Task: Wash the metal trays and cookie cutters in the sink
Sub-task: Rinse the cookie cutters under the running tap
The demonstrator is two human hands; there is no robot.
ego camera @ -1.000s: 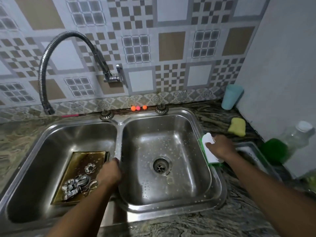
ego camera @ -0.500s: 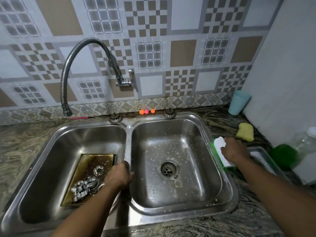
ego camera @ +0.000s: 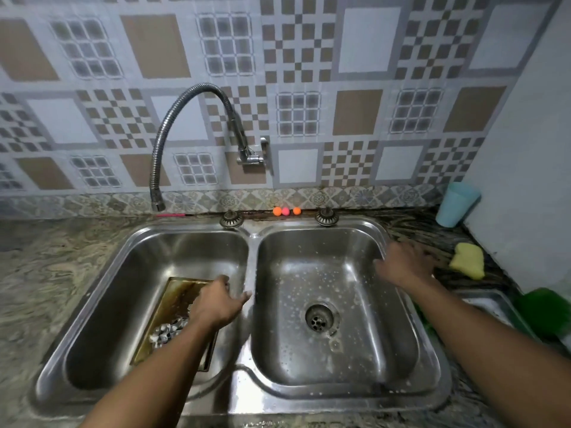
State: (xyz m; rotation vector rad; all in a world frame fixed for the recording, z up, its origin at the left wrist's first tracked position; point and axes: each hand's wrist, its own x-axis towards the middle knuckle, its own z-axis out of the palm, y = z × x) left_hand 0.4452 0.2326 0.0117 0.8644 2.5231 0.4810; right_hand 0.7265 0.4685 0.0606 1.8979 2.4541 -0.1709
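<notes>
A brown-stained metal tray (ego camera: 176,291) lies in the left basin of the steel double sink (ego camera: 253,242). Several metal cookie cutters (ego camera: 167,332) are heaped on its near end, partly hidden by my left forearm. My left hand (ego camera: 219,301) rests on the divider between the basins, thumb on the ridge, holding nothing. My right hand (ego camera: 401,264) is blurred above the right basin's right rim, fingers spread and empty. A second metal tray (ego camera: 488,304) sits on the counter to the right, partly under my right arm.
The flexible faucet (ego camera: 185,106) ends above the left basin's far edge. The right basin holds soap flecks around its drain (ego camera: 319,318). A yellow sponge (ego camera: 468,261), blue cup (ego camera: 457,205) and green liquid bottle (ego camera: 543,310) stand on the right counter.
My right hand let go of the white-and-green scrubber and moved away from me along the right rim. My left hand stayed at the divider, and the camera view shifted left.
</notes>
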